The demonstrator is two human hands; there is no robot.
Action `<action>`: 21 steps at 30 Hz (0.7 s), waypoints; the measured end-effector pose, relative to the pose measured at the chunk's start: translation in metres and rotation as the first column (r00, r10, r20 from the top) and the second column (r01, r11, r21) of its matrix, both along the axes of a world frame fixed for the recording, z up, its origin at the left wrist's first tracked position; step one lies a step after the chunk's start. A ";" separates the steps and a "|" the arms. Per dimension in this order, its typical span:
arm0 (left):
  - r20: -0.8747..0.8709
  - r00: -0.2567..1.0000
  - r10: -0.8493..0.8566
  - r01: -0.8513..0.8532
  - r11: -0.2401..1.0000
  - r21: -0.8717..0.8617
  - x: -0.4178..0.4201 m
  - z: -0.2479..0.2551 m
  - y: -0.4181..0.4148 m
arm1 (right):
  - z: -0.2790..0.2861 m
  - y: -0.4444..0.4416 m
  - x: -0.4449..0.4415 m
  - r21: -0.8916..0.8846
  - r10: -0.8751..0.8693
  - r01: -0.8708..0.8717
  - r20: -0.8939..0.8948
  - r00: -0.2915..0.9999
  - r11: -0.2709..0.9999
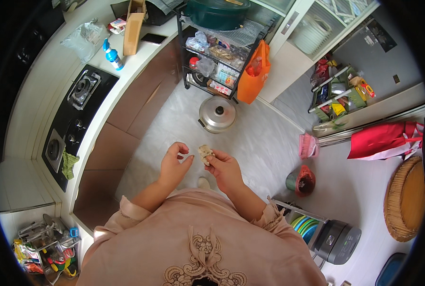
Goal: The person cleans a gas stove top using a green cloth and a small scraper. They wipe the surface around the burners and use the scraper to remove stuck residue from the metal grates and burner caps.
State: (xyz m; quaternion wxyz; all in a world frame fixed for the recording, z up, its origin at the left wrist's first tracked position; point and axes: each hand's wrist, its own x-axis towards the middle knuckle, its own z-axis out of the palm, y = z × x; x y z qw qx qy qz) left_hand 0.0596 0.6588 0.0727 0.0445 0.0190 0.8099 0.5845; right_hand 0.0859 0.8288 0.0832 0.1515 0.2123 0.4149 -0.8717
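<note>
Between the fingers and thumb of my right hand [225, 168] is a small, pale, crumpled piece [205, 154]; it may be food or a wad of cloth, I cannot tell which. My left hand [175, 161] is just left of it, fingers curled and thumb apart, with nothing in it. Both hands are in front of my body, above the grey floor. Beyond them on the floor stands a lidded metal pot [218, 114] with a black knob.
A gas hob [80, 114] and a blue spray bottle [113, 54] are on the left counter. Ahead stands a loaded black trolley [216, 53] with an orange bag [254, 73]. To the right are a waste bin [301, 181], a pink brush [308, 146] and a rice cooker [337, 241].
</note>
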 end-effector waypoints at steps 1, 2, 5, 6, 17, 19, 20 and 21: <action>0.003 1.000 0.013 -0.013 0.998 -0.058 0.000 0.002 0.007 | 0.002 0.001 0.003 0.031 -0.013 0.014 -0.030 0.999 0.999; 0.005 1.000 0.028 -0.027 0.993 -0.115 0.000 0.006 0.015 | 0.003 0.002 0.005 0.061 -0.023 0.027 -0.059 0.998 0.998; 0.010 0.999 0.030 -0.029 0.988 -0.149 0.004 0.006 0.028 | -0.003 0.007 0.009 0.140 -0.006 0.020 -0.105 0.994 0.990; 0.013 1.000 0.020 -0.018 0.991 -0.135 0.004 0.005 0.031 | -0.007 0.009 0.009 0.167 0.005 0.014 -0.112 0.994 0.986; 0.218 0.968 -0.122 0.130 0.991 -0.022 0.003 0.000 0.055 | -0.043 0.075 0.033 -0.088 -0.210 0.232 0.207 0.956 0.969; 0.120 0.978 -0.168 0.152 0.979 0.136 0.003 -0.012 0.050 | -0.077 0.102 0.051 -0.093 -0.319 0.360 0.300 0.899 0.928; 0.131 0.974 -0.186 0.161 0.970 0.180 0.002 -0.014 0.046 | -0.101 0.120 0.065 -0.073 -0.400 0.450 0.348 0.848 0.890; 0.171 0.963 -0.207 0.169 0.963 0.212 0.000 -0.018 0.042 | -0.127 0.141 0.082 -0.046 -0.478 0.536 0.392 0.786 0.843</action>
